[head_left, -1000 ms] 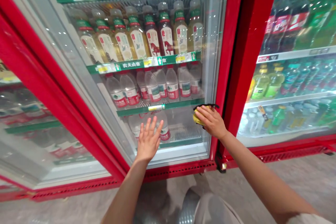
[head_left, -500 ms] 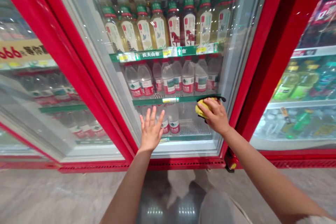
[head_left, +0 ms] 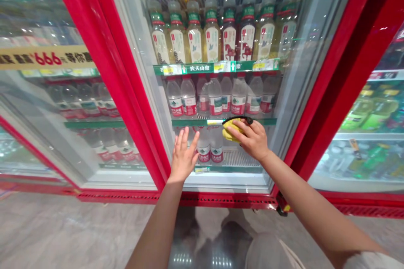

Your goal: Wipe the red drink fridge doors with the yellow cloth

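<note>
My right hand (head_left: 252,138) is closed on a yellow cloth with a black edge (head_left: 232,130), pressed to the glass door (head_left: 243,185) of a red-framed drinks fridge. My left hand (head_left: 183,155) is open, fingers spread, at the lower left of the same door; whether its palm touches the glass cannot be made out. Behind the glass, near my left hand, stand water bottles with red and white labels (head_left: 217,153) on the bottom shelf. More water bottles (head_left: 216,98) line the shelf above.
Tea bottles with white labels (head_left: 211,38) fill a higher shelf. The red door frames (head_left: 126,71) border the glass. Another fridge with green and clear bottles (head_left: 372,109) is to the right. Grey floor (head_left: 110,235) lies below, and a yellow banner (head_left: 47,58) crosses the left fridge.
My right hand has moved left along the glass with the yellow cloth. My left hand stays at nearly the same place, spread. The view has shifted left, so the fridge appears further right.
</note>
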### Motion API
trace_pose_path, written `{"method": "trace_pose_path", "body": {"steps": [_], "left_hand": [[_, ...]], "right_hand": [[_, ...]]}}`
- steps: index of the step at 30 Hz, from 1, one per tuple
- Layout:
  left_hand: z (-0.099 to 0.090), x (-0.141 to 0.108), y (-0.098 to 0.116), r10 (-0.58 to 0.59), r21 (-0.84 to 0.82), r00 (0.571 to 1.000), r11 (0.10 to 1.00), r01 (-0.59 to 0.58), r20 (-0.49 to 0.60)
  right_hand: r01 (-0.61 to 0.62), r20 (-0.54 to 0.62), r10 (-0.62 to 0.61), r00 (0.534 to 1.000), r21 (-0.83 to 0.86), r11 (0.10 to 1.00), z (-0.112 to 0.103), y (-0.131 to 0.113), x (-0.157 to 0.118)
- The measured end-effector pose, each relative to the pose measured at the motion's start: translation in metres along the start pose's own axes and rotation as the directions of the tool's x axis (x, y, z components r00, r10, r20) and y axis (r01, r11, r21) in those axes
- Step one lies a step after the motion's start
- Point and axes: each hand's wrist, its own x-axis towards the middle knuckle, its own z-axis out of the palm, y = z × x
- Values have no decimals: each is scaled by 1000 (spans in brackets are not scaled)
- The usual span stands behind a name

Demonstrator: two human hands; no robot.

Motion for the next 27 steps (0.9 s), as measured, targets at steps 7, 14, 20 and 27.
{"method": "trace_pose_path", "body": {"steps": [7,14,20,27], "left_hand": [[0,-5,-4,-29,-1,1000,1000,29,0],[-6,-19,-19,-120,32,993,992,120,-2],[-9,-23,-19,-125,51,992,991,124,17],[-13,-35,-32,-154,26,988,988,153,22]], "right_hand": [[129,0,-129,992,38,991,35,-52,40],[470,100,-468,878,6,883,13,-14,27],[250,-78,-251,965,-18,968,44,-56,99],[560,101,-576,811,147,815,40,-60,51]]}}
